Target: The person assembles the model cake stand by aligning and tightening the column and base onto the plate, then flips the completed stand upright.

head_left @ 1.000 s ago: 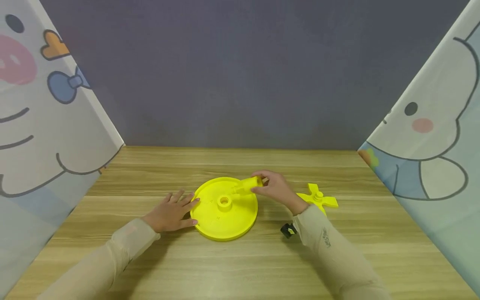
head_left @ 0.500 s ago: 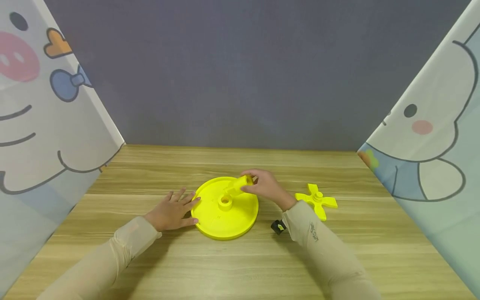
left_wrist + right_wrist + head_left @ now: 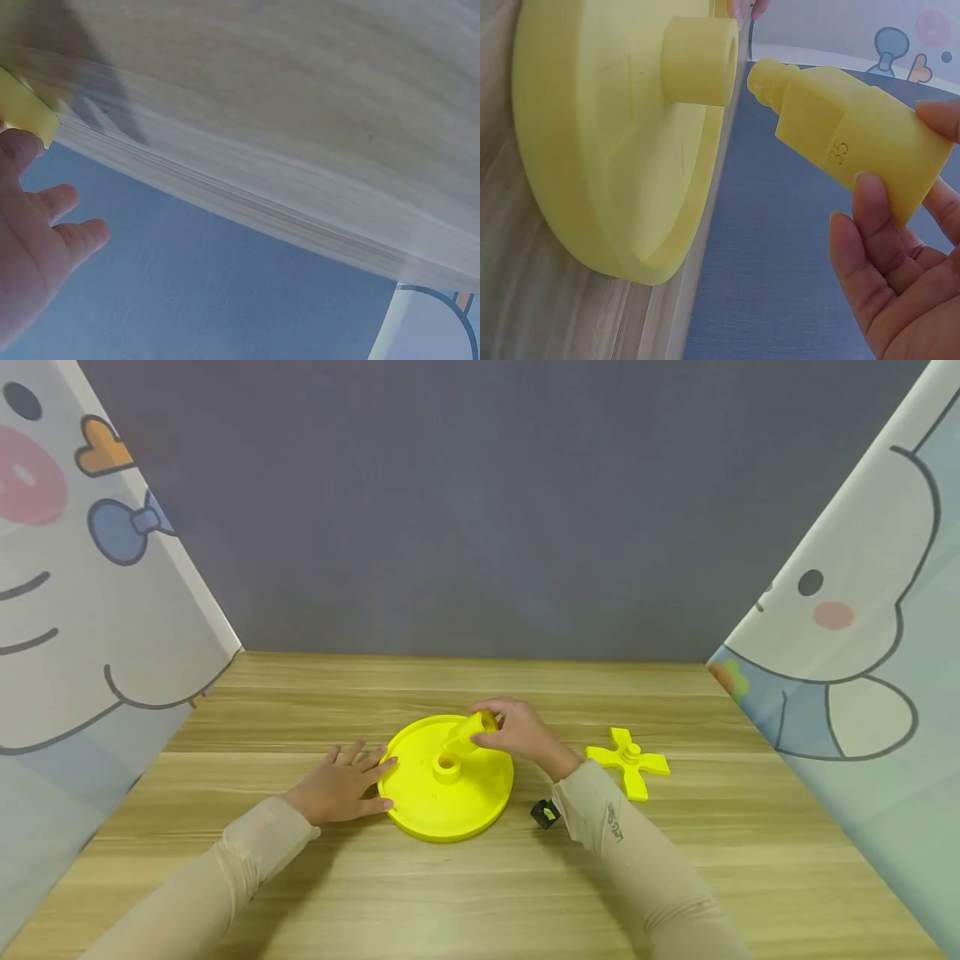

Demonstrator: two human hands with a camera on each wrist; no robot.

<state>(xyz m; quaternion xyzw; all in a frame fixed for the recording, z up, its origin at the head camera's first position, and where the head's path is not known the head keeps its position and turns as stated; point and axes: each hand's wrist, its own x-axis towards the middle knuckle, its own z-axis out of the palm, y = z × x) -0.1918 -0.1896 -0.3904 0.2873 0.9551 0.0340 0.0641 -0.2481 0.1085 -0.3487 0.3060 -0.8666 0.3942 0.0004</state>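
Holding a yellow peg (image 3: pixel 470 732) w/ stepped tip, marked "35" on its side, right hand (image 3: pixel 517 733) pinches the wide end betw thumb and fingers. Peg tilted, narrow tip pointing down-left at the raised center hub (image 3: pixel 447 765) of the yellow disc (image 3: pixel 420 806); in right wrist view tip (image 3: pixel 767 76) is just beside the hub opening (image 3: pixel 700 60), not inside, small gap visible. Disc lies flat on wooden tabletop (image 3: pixel 480 893), approx center.

Left hand (image 3: pixel 341 783) flat on tabletop, fingers straight and spread, fingertips touching disc's left rim; holds nothing. Left wrist view: fingers (image 3: pixel 45 225) extended, a bit of the yellow rim (image 3: pixel 26 112) next to them.

Yellow cross-shaped part (image 3: pixel 628 760) w/ center stub lies on tabletop right of the right hand, well apart from disc. Small black item w/ yellowish mark (image 3: pixel 544 812) sits on tabletop just beside right forearm, near disc's right edge; too small to ID. Both arms in beige sleeves (image 3: pixel 637 860). Cartoon-print panels (image 3: pixel 82 610) on both sides, grey-blue backdrop (image 3: pixel 480 510) behind.
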